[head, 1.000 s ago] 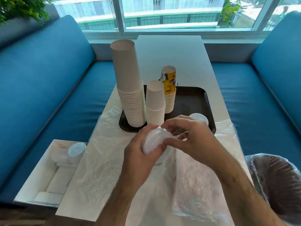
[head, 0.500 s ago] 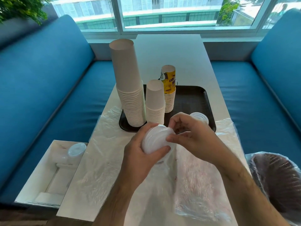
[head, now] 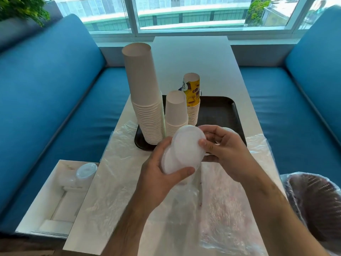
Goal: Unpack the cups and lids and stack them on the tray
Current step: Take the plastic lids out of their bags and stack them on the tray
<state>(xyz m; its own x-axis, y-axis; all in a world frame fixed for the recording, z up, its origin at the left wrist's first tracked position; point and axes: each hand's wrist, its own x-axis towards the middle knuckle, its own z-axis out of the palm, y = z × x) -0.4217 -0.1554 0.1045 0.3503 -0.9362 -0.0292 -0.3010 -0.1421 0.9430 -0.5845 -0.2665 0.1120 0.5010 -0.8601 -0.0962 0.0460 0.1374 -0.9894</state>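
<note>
Above the desk's (head: 193, 58) near half, just short of the tray's (head: 238, 115) front rim, a stack of white lids (head: 182, 152) sits gripped in the left hand (head: 158, 174), while the right hand (head: 223, 148) pinches the top lid's edge. Three cup stacks (head: 147, 111) crowd the tray's left side; its right half lies bare. Clear plastic wrap (head: 212, 206) covers the desk beneath, reaching both side edges.
</note>
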